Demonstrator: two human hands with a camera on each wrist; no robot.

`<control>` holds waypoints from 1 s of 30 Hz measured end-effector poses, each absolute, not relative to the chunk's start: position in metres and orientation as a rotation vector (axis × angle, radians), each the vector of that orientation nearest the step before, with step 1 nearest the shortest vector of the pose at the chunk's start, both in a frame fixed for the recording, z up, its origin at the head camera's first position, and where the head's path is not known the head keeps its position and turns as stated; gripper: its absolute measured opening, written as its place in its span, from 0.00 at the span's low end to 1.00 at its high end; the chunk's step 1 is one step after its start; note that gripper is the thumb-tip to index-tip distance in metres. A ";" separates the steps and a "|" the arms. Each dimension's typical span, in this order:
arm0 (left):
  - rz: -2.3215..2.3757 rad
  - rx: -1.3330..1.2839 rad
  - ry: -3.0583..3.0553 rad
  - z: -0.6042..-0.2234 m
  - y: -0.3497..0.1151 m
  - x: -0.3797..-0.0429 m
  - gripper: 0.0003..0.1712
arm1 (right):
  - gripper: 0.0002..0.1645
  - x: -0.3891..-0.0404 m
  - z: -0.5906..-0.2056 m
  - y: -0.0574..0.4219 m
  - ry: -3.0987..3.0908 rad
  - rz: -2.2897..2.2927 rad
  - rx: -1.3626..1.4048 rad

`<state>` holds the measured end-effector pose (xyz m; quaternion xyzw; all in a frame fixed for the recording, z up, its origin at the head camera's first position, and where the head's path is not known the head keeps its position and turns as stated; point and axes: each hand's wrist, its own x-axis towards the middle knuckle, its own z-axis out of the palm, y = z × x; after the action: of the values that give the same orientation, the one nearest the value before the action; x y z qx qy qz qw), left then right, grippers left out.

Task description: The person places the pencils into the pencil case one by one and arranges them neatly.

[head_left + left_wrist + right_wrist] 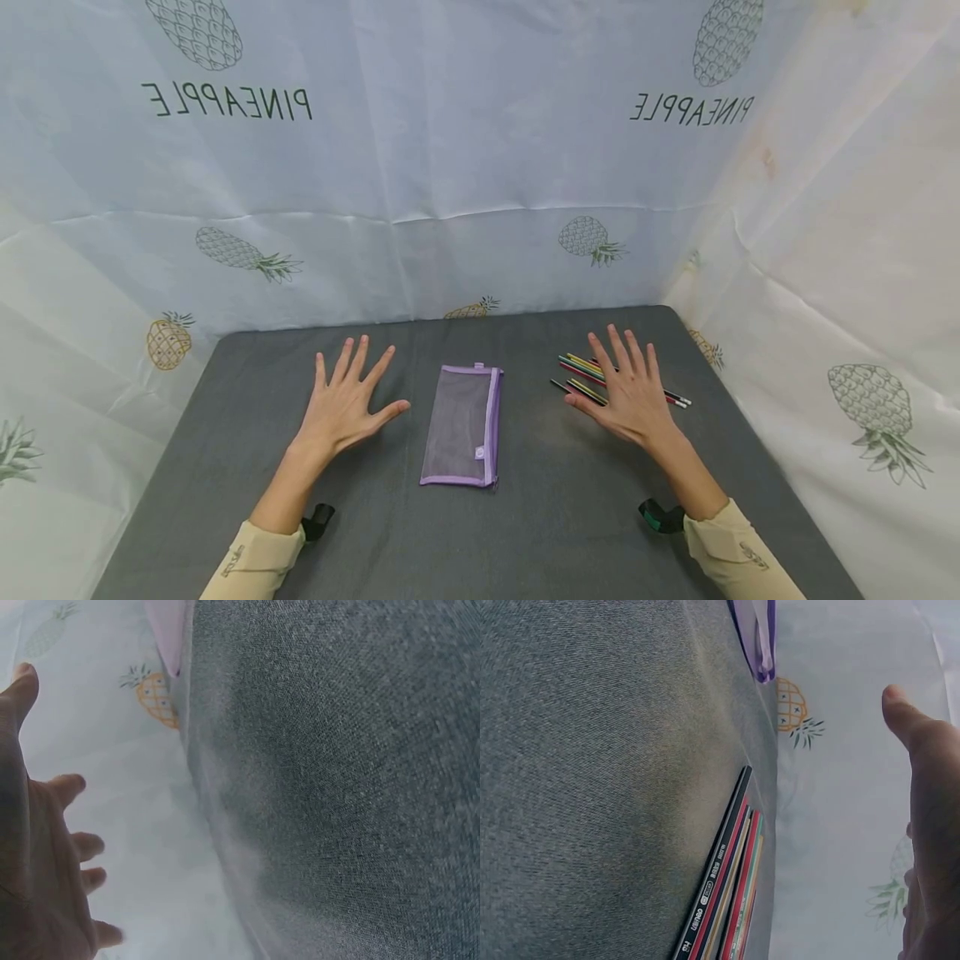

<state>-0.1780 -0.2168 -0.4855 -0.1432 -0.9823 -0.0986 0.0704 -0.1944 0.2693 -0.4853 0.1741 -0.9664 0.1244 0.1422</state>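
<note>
A purple mesh zipper pouch (459,427) lies flat in the middle of the table, its zipper edge to the right. To its left my left hand (343,404) is held over the table with fingers spread and nothing in it. On the other side my right hand (632,392), also spread and holding nothing, is above several pencils (579,367), partly covering them in the head view. In the right wrist view the pencils (714,889) lie side by side, a black one with printed lettering nearest, and my right hand (934,825) is raised off them.
The table (555,533) has a dark grey cloth top. White curtains (480,158) with pineapple prints hang behind it and at both sides. A dark wrist device (318,522) sits at my left cuff, and another (660,517) at the right.
</note>
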 end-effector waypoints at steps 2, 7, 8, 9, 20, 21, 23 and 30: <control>-0.313 -0.424 -2.957 -0.485 -0.215 -0.177 0.58 | 0.68 -0.194 -0.486 0.270 -2.780 0.356 0.506; -0.368 -0.409 -2.951 -0.484 -0.205 -0.174 0.54 | 0.65 -0.193 -0.488 0.272 -2.731 0.334 0.535; -0.389 -0.407 -2.952 -0.484 -0.201 -0.173 0.52 | 0.64 -0.192 -0.488 0.272 -2.714 0.328 0.543; -0.410 -0.404 -2.957 -0.484 -0.198 -0.173 0.50 | 0.63 -0.192 -0.489 0.272 -2.701 0.324 0.549; -0.966 -0.630 -2.896 -0.484 -0.144 -0.170 0.16 | 0.40 -0.185 -0.503 0.275 -2.589 0.399 0.595; -1.007 -0.669 -2.878 -0.485 -0.139 -0.170 0.15 | 0.38 -0.184 -0.505 0.276 -2.582 0.411 0.596; -1.069 -0.738 -2.842 -0.486 -0.129 -0.171 0.14 | 0.33 -0.183 -0.509 0.276 -2.574 0.443 0.598; -1.168 -0.831 -2.802 -0.494 -0.101 -0.175 0.16 | 0.25 -0.181 -0.525 0.278 -2.592 0.519 0.616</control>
<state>-0.1747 -0.1007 -0.4936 -0.2641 -0.8902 -0.3712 -0.0028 -0.1813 0.2776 -0.5248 0.2219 -0.9332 0.1870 0.2120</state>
